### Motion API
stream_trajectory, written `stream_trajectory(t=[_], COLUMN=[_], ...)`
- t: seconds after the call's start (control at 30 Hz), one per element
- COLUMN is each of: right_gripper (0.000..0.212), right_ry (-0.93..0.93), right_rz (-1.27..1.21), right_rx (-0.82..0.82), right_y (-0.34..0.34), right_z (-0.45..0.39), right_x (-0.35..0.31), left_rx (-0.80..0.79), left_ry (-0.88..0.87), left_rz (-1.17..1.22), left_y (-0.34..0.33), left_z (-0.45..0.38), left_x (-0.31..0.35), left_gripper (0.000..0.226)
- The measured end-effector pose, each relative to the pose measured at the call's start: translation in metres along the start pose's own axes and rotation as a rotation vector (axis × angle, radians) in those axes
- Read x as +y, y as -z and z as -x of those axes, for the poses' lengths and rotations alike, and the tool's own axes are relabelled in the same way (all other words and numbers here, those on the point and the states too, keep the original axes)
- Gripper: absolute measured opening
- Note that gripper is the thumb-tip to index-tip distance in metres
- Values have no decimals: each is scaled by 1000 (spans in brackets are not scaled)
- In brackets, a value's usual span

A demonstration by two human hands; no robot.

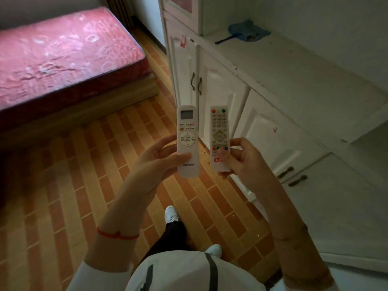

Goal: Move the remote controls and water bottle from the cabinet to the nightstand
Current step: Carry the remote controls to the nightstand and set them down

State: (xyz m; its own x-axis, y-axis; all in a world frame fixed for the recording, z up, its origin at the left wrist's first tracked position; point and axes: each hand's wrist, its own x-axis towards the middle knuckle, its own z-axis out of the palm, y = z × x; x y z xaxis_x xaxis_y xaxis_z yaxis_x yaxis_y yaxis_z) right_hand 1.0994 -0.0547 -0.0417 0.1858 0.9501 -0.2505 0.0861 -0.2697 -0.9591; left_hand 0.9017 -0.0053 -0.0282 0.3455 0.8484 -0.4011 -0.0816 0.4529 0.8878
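Note:
My left hand (159,159) grips the lower half of a white air-conditioner remote (187,131) with a small screen at its top. It stands upright in front of me. My right hand (241,162) holds a slimmer white TV remote (219,127) with red and green buttons, thumb pressed on its lower face. Both remotes hang over the floor, just left of the white cabinet (304,85). No water bottle or nightstand is in view.
A blue dustpan (245,32) lies on the cabinet top at the back. A bed with a pink mattress (63,55) fills the upper left. Brick-patterned floor (84,175) stretches between bed and cabinet. My feet in white shoes (171,214) stand below.

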Motion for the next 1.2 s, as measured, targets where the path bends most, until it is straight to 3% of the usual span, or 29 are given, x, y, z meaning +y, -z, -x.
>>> stream_trajectory(t=[0.37,1.03,1.2], right_gripper=[19,23,30], right_ry=[56,110,130], right_rz=[32,166,211], right_rx=[-358,-817,-926], right_y=[-139,-428,-495], right_z=[-107,-276,-326], right_x=[-43,-123,-139], left_rx=[307,769,892], left_ry=[-84,-166,-193], left_rz=[166,337,382], left_y=[129,382,435], left_z=[-6,-48,-72], left_x=[35,110,128], left_gripper=[65,48,62])
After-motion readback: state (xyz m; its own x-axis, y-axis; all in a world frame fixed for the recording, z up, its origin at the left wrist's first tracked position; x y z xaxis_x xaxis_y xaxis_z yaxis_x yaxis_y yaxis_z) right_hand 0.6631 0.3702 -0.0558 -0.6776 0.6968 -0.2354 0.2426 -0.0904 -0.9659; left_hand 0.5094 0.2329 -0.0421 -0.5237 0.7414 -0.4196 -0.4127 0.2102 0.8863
